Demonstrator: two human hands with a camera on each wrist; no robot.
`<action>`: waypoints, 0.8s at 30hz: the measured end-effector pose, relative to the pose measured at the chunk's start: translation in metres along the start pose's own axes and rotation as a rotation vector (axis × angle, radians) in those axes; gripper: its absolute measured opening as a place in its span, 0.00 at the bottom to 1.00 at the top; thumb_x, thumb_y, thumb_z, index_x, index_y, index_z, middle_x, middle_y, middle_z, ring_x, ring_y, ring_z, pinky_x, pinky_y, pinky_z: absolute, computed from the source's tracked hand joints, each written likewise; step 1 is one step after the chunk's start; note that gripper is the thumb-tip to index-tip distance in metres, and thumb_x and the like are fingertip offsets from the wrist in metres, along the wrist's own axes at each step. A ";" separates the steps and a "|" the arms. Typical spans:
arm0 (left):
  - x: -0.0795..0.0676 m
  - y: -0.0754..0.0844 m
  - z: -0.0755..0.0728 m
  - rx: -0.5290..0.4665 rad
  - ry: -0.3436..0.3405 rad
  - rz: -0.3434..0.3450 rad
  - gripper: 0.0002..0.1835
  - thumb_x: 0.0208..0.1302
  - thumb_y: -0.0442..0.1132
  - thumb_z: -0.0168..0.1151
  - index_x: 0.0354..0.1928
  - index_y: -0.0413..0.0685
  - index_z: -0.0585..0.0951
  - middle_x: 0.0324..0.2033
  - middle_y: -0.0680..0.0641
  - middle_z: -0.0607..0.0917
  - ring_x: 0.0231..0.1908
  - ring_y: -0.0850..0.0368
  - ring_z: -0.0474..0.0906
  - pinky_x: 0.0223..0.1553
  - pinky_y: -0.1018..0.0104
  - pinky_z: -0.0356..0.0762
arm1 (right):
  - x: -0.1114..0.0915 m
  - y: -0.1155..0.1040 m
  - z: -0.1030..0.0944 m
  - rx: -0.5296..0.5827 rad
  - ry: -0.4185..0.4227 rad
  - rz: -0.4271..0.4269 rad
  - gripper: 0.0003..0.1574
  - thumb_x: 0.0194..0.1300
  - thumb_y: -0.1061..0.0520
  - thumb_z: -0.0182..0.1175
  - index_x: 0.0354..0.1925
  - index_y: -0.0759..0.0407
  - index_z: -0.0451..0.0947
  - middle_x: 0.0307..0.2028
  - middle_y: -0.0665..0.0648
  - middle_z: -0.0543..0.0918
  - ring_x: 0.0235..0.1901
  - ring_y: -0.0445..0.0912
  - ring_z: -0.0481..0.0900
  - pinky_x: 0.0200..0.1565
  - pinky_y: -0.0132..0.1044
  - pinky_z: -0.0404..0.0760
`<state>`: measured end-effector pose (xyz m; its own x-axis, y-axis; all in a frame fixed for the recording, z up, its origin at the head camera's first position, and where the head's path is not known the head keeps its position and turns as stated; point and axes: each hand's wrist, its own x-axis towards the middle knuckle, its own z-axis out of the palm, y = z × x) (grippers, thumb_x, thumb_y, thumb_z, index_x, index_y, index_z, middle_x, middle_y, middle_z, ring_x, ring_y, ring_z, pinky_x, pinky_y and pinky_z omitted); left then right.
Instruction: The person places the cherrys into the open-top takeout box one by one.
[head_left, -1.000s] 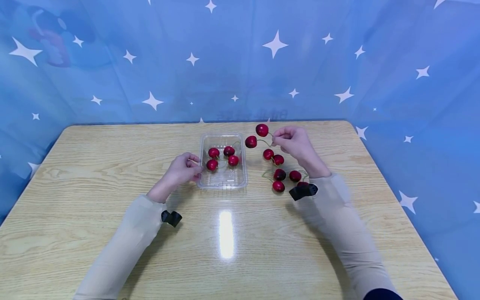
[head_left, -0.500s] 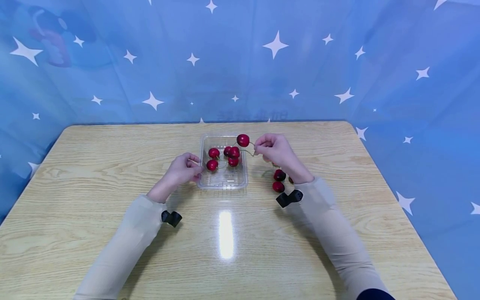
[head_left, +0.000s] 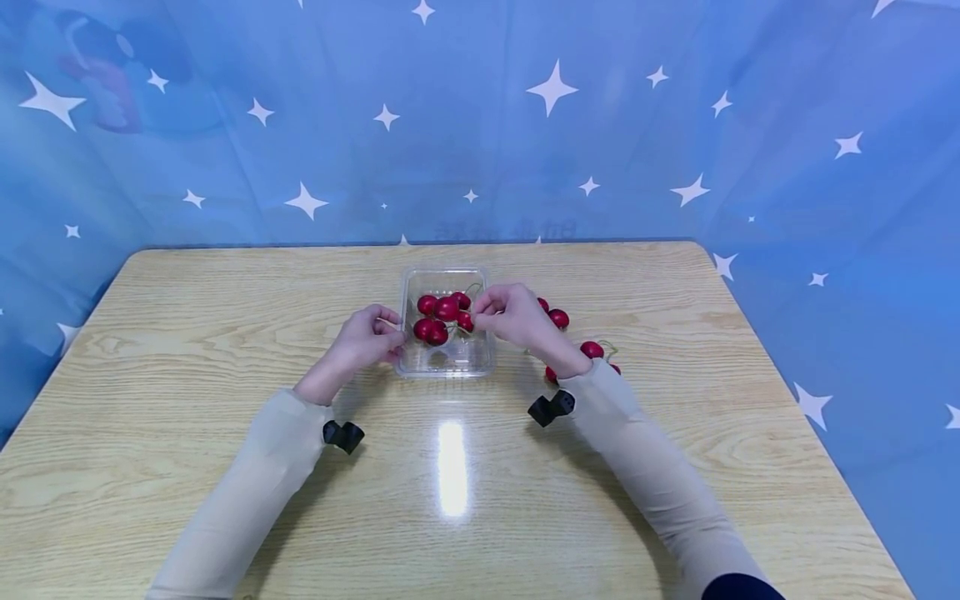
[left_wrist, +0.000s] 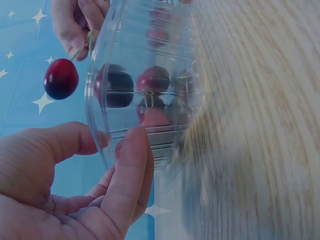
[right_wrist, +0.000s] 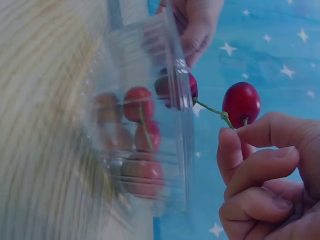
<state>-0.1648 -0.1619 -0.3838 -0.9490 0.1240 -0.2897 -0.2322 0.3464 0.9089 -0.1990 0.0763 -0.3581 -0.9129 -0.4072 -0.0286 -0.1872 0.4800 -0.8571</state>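
A clear plastic container stands on the table with several red cherries in it. My left hand pinches its left wall, thumb at the rim and fingers outside. My right hand is over the right rim, pinching the joined green stems of a pair of cherries between thumb and forefinger. In the right wrist view one held cherry hangs above rim level, while its mate dips at the rim. The head view shows the pair over the container's middle.
More cherries with stems lie on the wooden table right of the container, partly hidden by the right hand and sleeve. A blue curtain with white stars hangs behind the table's far edge.
My right hand has moved left from over the loose cherries to the container's right rim, carrying the cherry pair over the container and lower. The left hand has stayed on the container.
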 end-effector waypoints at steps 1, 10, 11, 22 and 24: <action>0.000 0.000 0.000 0.001 0.001 -0.001 0.15 0.64 0.28 0.54 0.51 0.31 0.67 0.30 0.42 0.79 0.24 0.60 0.78 0.32 0.66 0.82 | 0.000 0.000 0.002 -0.005 -0.010 -0.001 0.03 0.55 0.67 0.59 0.30 0.62 0.80 0.24 0.53 0.79 0.26 0.44 0.72 0.26 0.31 0.69; 0.000 0.001 0.000 0.021 0.006 -0.001 0.15 0.64 0.29 0.54 0.51 0.31 0.67 0.32 0.41 0.79 0.25 0.60 0.79 0.34 0.63 0.83 | 0.006 -0.002 0.017 -0.131 -0.082 -0.020 0.04 0.53 0.67 0.60 0.27 0.60 0.79 0.22 0.52 0.79 0.24 0.41 0.73 0.31 0.30 0.73; 0.000 0.001 0.000 0.024 0.007 -0.003 0.15 0.64 0.30 0.54 0.51 0.31 0.67 0.32 0.41 0.79 0.25 0.61 0.79 0.34 0.62 0.83 | 0.007 -0.002 0.019 -0.147 -0.089 -0.024 0.04 0.53 0.67 0.61 0.27 0.60 0.80 0.22 0.52 0.79 0.24 0.41 0.73 0.31 0.30 0.73; 0.001 0.002 0.000 0.039 0.011 -0.003 0.15 0.64 0.30 0.54 0.51 0.31 0.67 0.31 0.42 0.79 0.24 0.60 0.78 0.33 0.62 0.83 | 0.009 -0.010 0.029 -0.276 -0.115 -0.081 0.03 0.50 0.69 0.61 0.26 0.63 0.79 0.21 0.54 0.80 0.23 0.42 0.74 0.33 0.31 0.76; 0.000 0.002 0.001 0.038 0.013 -0.002 0.15 0.64 0.29 0.54 0.51 0.31 0.67 0.31 0.42 0.79 0.24 0.60 0.78 0.33 0.61 0.83 | 0.009 -0.011 0.030 -0.291 -0.115 -0.092 0.03 0.50 0.69 0.61 0.27 0.64 0.79 0.22 0.55 0.80 0.24 0.42 0.75 0.34 0.31 0.77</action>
<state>-0.1653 -0.1609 -0.3825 -0.9514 0.1113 -0.2872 -0.2259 0.3820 0.8962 -0.1947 0.0439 -0.3645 -0.8434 -0.5364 -0.0302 -0.3778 0.6322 -0.6764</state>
